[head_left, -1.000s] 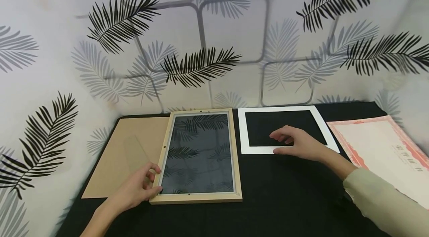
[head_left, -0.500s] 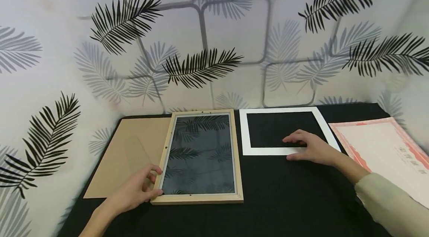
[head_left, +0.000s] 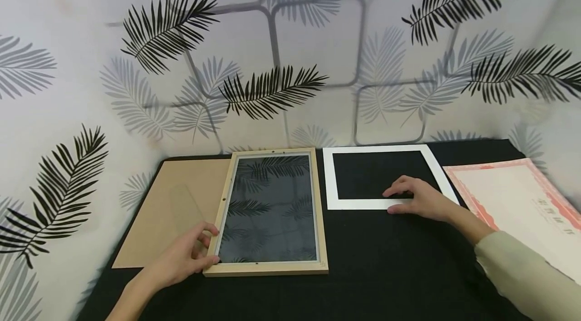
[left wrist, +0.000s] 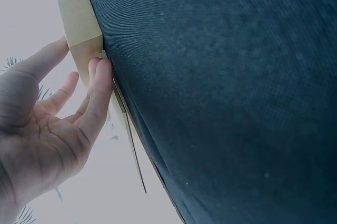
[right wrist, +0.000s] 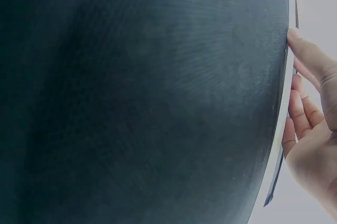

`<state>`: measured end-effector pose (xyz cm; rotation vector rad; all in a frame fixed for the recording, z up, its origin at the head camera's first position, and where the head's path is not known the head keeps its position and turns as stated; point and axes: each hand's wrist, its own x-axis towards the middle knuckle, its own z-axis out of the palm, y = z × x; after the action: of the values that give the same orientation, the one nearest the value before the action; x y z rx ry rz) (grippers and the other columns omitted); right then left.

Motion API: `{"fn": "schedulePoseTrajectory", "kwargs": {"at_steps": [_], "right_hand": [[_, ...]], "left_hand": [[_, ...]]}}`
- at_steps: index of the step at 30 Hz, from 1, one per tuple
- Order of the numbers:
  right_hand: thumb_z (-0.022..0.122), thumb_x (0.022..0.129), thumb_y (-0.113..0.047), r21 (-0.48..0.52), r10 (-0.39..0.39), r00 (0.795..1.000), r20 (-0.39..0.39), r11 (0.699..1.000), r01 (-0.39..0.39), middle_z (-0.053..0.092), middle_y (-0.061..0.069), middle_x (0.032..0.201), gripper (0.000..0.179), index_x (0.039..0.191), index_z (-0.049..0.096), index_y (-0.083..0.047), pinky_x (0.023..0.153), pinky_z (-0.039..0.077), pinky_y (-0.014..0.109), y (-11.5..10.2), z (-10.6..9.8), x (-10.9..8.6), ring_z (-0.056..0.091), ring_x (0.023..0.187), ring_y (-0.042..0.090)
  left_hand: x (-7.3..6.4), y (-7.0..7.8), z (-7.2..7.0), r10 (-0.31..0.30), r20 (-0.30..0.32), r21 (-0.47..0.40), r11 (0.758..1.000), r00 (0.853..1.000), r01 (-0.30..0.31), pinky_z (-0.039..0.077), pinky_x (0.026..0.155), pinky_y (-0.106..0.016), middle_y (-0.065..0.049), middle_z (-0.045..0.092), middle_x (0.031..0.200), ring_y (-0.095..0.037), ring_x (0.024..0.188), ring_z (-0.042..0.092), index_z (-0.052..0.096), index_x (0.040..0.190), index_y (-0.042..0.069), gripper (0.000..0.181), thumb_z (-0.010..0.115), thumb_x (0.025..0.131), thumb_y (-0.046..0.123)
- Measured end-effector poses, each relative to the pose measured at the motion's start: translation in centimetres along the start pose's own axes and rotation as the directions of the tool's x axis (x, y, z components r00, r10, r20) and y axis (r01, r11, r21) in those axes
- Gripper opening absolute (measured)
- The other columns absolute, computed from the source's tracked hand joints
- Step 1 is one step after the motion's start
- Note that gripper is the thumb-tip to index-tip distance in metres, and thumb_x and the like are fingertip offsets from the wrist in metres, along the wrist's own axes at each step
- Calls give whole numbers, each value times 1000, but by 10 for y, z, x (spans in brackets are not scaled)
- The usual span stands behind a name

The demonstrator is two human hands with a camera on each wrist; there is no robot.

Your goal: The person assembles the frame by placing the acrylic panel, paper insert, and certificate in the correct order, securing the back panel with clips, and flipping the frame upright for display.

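Observation:
A light wooden picture frame [head_left: 321,210] lies on the black cloth, its dark glazed middle reflecting the leaf pattern. My left hand [head_left: 183,255] grips its lower left edge, thumb at the face and fingers curled along the side; the left wrist view shows the fingertips low against the frame's side [left wrist: 84,58]. To the right lies a white rectangular mat [head_left: 333,175] with a large cut-out. My right hand [head_left: 422,200] pinches its front border, thumb at the outer edge and index finger at the inner one. The mat lies flat.
Left of the frame, partly beneath my left hand, is a brown backing board [head_left: 145,215] with a pale tapered flap [head_left: 185,205]. At far right lies a certificate [head_left: 513,195] with a red border. A leaf-patterned curtain [head_left: 317,49] stands behind the black-covered table [head_left: 372,270].
My right hand has moved right along the mat's front border, then stayed there with the fingers around it. The left hand, frame and mat have kept their places.

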<state>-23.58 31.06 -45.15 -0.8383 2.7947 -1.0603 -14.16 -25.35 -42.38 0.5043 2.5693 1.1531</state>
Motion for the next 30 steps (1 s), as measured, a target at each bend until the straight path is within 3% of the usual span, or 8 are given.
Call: {"fn": "schedulePoseTrajectory", "kwargs": {"at_steps": [22, 30], "right_hand": [[83, 88, -18, -39, -49, 997, -59, 998, 47, 64, -8, 104, 17, 104, 77, -18, 81, 48, 34, -4, 2, 1, 58, 92, 14], [86, 85, -13, -21, -133, 984, -117, 991, 131, 66, -7, 101, 19, 101, 77, -17, 77, 47, 26, -17, -7, 5, 59, 89, 13]], "left_hand": [[0, 1, 0, -6, -5, 10, 1000, 1000, 6, 52, 55, -32, -10, 54, 100, -21, 70, 59, 50, 126, 6, 50, 81, 89, 12], [1, -1, 0, -2, 1, -7, 1000, 1000, 2, 52, 55, -33, -11, 53, 100, -21, 68, 59, 49, 127, 5, 49, 81, 89, 11]]}}
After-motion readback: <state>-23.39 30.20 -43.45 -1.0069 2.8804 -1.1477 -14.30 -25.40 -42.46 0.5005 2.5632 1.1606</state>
